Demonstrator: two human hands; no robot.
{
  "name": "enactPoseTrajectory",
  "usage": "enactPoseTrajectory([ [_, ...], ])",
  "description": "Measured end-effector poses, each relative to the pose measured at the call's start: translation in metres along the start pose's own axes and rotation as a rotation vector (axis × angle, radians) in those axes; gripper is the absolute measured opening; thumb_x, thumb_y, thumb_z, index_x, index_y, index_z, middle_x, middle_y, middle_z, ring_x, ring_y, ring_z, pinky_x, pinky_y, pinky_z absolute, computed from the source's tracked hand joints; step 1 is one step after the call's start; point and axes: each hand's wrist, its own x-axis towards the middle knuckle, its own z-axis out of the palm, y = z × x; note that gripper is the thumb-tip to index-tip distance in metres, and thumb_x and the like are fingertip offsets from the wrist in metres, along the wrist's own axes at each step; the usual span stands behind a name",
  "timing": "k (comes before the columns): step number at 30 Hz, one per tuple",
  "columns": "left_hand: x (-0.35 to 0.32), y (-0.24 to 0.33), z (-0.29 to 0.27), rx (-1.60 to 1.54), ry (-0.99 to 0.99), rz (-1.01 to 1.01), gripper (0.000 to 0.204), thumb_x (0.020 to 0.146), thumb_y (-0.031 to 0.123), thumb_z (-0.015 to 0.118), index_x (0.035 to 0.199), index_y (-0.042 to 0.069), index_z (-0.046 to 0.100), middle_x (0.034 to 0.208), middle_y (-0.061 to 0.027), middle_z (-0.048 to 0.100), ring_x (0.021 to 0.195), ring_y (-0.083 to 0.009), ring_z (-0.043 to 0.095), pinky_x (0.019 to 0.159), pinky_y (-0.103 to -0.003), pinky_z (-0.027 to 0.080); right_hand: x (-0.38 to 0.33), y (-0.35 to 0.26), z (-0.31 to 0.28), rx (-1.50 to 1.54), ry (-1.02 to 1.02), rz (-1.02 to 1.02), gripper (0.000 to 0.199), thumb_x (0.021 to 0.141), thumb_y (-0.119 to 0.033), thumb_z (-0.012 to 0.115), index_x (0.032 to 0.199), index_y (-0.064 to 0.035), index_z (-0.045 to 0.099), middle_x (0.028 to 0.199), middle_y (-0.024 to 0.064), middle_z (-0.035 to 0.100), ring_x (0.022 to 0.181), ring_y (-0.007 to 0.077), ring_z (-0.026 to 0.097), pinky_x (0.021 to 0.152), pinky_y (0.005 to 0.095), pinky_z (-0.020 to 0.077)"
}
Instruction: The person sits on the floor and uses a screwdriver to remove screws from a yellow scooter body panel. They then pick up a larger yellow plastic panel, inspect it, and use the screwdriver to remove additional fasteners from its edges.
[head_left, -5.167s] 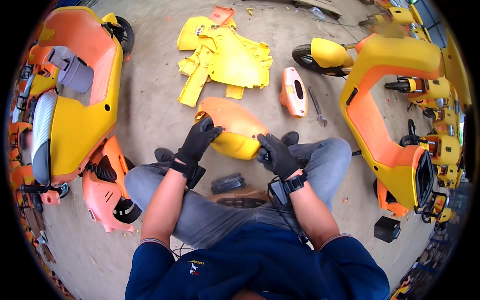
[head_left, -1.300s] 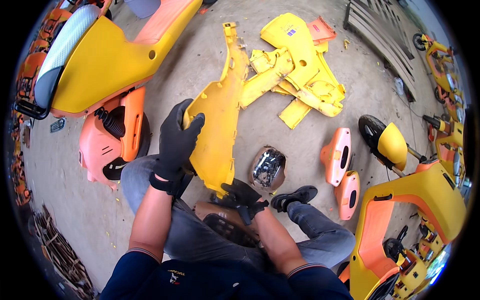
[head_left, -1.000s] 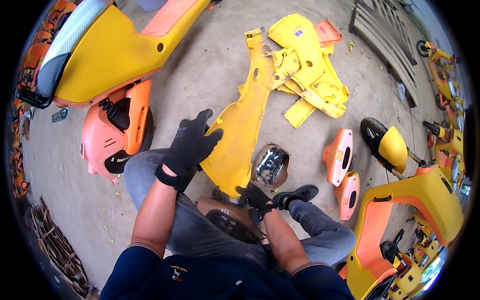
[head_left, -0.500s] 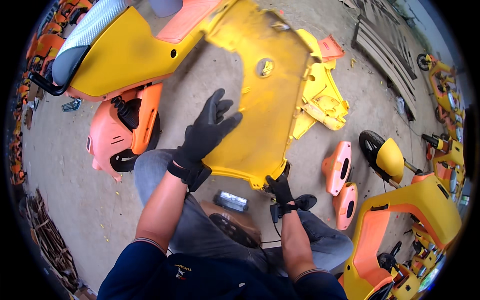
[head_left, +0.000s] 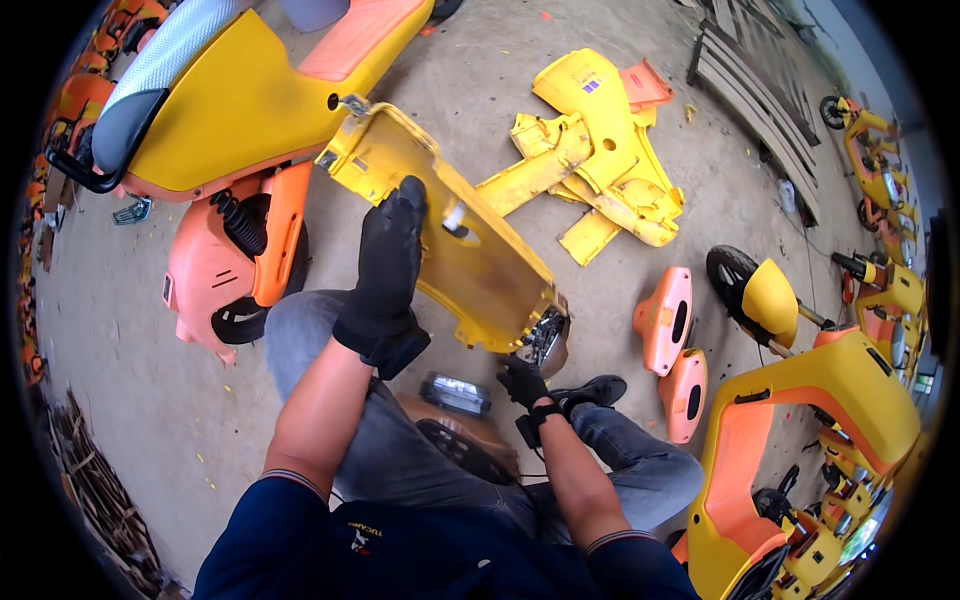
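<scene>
Yellow panel [head_left: 485,270] slants upper-left to lower-right before both hands, left hand [head_left: 388,245] straight-fingered against its near side, right hand [head_left: 522,382] curled nearest its lower end; can't tell if either grips.

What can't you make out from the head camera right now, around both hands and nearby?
In the head view:
- Left hand: its grip on the yellow panel; the glove's own back hides it.
- Right hand: whether it touches the panel; its dark fingertips are indistinct.
- Pale spot on the panel: blurred, nature unclear.
- Round shell: partly covered by the panel's lower end.
- Grey-lilac container: cut off by the top edge.
</scene>
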Motion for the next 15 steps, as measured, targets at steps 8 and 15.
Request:
enactPoseTrajectory([
  [8, -0.015, 0.021, 0.022, 0.176, -0.058, -0.030, 0.031, 0.097, 0.029, 0.062, 0.091, -0.002, 0.067, 0.075, -0.0049, 0.067, 0.067, -0.0090, 0.060, 0.061, -0.029, 0.047, 0.022, -0.004, -0.066, 0.237, 0.060, 0.112, 0.030, 0.094, -0.030, 0.058, 0.107, -0.0045, 0.067, 0.087, 0.0055, 0.069, 0.066, 0.0140, 0.064, 0.057, 0.0306, 0.0523],
  [15, -0.011, -0.019, 0.006, 0.685, -0.136, 0.288, 0.012, 0.094, 0.016, 0.064, 0.095, 0.004, 0.066, 0.075, -0.0066, 0.062, 0.064, -0.0166, 0.057, 0.055, -0.033, 0.045, 0.077, -0.049, -0.151, 0.684, 0.175, 0.109, 0.028, 0.099, -0.029, 0.055, 0.115, -0.0070, 0.064, 0.087, 0.0049, 0.065, 0.064, 0.0101, 0.056, 0.053, 0.0260, 0.0494],
])
